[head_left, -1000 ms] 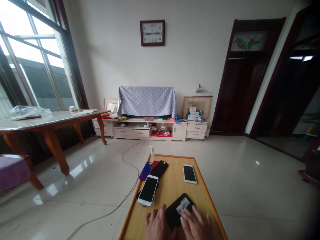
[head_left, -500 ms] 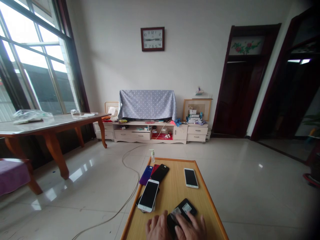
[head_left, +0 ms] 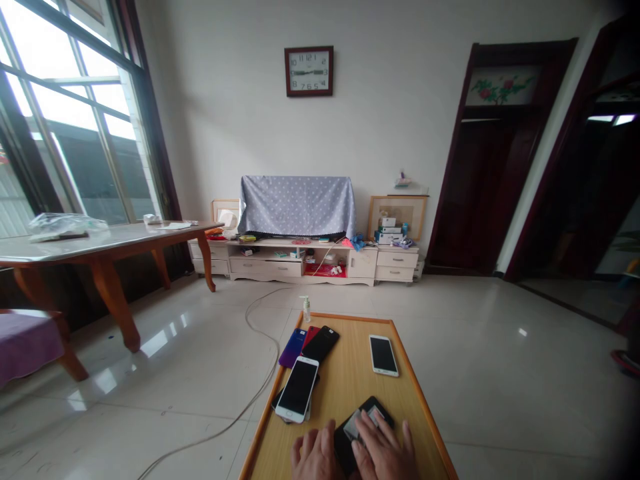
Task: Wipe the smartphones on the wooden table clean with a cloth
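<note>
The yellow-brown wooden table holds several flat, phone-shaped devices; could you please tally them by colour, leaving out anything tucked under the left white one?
White rectangular phones with dark screens: 2
Flat black phone-shaped devices, one under the right hand: 2
Glossy blue-purple rectangular phone: 1
Red rectangular phone, partly covered: 1
Total: 6

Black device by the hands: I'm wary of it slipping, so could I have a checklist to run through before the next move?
1. Right hand on the black device: ok, fingers lie across it.
2. Left hand steadying the device: cannot tell; it is close to the near-left edge, contact unclear.
3. Pale patch fully in sight: not ok, fingers cover part.
4. Right-hand white phone apart from the device: ok, wood shows between.
5. Left-hand white phone flat on the table: not ok, it overlaps others.
</note>
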A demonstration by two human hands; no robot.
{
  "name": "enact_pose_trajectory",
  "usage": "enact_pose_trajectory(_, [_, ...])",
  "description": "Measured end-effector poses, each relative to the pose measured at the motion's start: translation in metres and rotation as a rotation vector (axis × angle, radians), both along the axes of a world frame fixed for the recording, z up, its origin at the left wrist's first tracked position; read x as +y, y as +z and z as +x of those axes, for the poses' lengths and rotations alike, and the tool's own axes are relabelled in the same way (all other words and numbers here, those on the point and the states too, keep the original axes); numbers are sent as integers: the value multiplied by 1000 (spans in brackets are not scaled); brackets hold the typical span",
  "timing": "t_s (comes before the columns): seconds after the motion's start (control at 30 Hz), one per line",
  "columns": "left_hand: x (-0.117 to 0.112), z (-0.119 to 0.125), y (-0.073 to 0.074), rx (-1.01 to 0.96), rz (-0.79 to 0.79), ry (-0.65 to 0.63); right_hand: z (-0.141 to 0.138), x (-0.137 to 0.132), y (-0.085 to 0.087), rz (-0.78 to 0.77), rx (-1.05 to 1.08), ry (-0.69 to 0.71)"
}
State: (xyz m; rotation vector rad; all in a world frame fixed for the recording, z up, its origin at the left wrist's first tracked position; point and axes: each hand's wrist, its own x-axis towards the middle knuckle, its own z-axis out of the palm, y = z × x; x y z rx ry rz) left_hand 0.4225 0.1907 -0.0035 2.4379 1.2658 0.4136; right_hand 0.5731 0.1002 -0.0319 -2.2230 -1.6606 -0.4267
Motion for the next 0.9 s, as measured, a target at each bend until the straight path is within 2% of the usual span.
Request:
enact_pose_trajectory(0.1, [4,-5,0,10,-30,-24,-1,3,-21,14,-52,117])
enact_pose_trajectory(0.17, [8,-9,-4,19,-51,-80,-9,6,-39,39,-48,138])
enact_pose_trajectory(0.23, [10,-12,-4,31,-65,-125,-16,5,-45,23,8,155])
enact_pose_trajectory(0.27, [9,-13,-3,33,-67,-130,-16,2,-41,-9,52,168])
enact_pose_trajectory(0.33, [4,-11,5,31,-60,-98,-9,-4,-22,-126,138,210])
enact_pose_trajectory(0.43, [-6,-7,19,43,-31,-56,10,-9,14,-184,226,38])
enact_pose_trajectory(0.5, [-8,-5,23,45,-32,-58,14,-7,27,-190,237,-72])
enact_pose_trajectory(0.57, [-6,-7,20,29,-25,-67,6,-4,27,-197,244,-60])
enact_pose_trajectory(0.73, [3,-14,3,-7,-27,-133,-27,-5,13,-239,298,291])
enact_pose_trajectory(0.8, [2,-13,3,-25,-12,-116,-22,-6,18,-229,308,290])
enact_pose_trajectory(0.9, [-4,-9,13,-13,-18,-79,5,0,30,-193,291,121])
